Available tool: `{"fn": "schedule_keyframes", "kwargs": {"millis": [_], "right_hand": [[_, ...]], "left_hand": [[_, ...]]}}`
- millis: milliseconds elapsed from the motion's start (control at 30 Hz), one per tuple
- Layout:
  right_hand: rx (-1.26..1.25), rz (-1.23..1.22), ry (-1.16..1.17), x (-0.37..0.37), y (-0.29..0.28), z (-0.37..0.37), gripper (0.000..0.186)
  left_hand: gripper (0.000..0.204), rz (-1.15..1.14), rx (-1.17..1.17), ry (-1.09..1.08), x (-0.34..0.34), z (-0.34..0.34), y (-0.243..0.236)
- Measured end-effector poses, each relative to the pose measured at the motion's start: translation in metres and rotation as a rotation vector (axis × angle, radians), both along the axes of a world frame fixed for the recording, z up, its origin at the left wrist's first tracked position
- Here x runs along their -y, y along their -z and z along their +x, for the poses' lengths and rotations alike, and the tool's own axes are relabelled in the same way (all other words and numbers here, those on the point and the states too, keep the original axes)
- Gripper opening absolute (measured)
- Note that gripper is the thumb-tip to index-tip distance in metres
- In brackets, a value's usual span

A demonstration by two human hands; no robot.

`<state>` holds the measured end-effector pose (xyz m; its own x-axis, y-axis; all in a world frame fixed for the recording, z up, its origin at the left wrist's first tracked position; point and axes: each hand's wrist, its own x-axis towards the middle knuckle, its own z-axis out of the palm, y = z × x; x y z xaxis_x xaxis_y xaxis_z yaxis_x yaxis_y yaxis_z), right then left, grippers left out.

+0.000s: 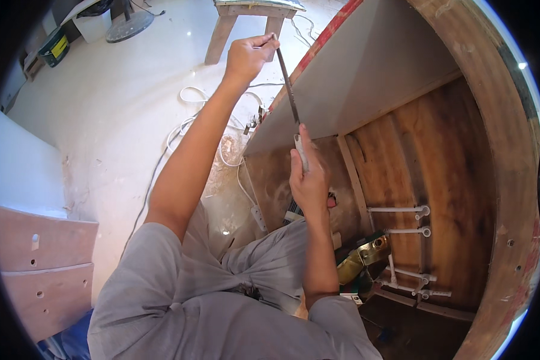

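A long dark flat file [287, 81] is held at a slant along the red-streaked upper edge [324, 42] of a wooden panel with a pale grey face [366, 72]. My right hand [309, 180] is wrapped round its light handle [301, 150]. My left hand [252, 57] pinches the far tip of the file. Whether the file touches the edge is hard to tell from this view. Below, inside the wooden cabinet [438, 180], are white pipes [402, 209] and a brass-coloured object [366, 255].
A wooden stool [258, 12] stands beyond the panel. White cables [195, 90] and a power strip [258, 217] lie on the pale floor. Drilled boards [48, 252] are at the left, a green bucket [53, 48] and round metal base [129, 27] at the back left.
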<state>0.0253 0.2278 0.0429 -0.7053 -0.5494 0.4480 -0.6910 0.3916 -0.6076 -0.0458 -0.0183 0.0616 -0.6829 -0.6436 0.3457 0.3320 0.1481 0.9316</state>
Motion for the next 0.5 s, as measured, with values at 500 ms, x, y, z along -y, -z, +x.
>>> {"fn": "schedule_keyframes", "kwargs": {"millis": [500], "right_hand": [[0.013, -0.075, 0.001, -0.016, 0.051, 0.006, 0.04]], "left_hand": [[0.035, 0.061, 0.089, 0.093, -0.011, 0.006, 0.029]]}}
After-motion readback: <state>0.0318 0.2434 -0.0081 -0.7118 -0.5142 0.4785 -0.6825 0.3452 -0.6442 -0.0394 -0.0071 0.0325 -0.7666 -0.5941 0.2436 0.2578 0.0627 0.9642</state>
